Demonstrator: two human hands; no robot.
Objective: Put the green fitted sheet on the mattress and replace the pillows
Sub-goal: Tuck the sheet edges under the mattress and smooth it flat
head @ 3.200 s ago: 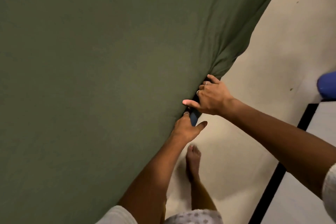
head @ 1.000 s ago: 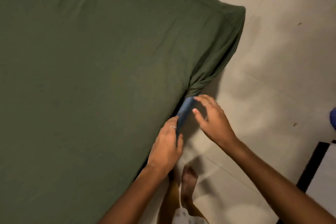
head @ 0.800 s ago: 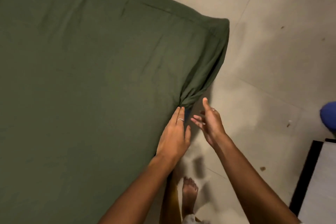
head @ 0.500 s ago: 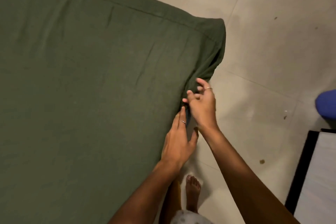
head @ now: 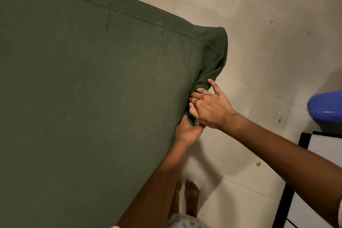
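The soft, stretchy green sheet [head: 92, 89] already covers the mattress top, and both hands, left hand [head: 187, 131] and right hand [head: 211, 109], curl into its bunched side hem, probably the best place to tug it under.

Home bedroom, sheeted mattress [head: 92, 98], tiled floor [head: 268, 42]

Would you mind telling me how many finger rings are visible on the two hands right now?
3. Two are on the right hand, one above the other; the third is on the left hand. Fingers tucked under the green fitted sheet may hide more.
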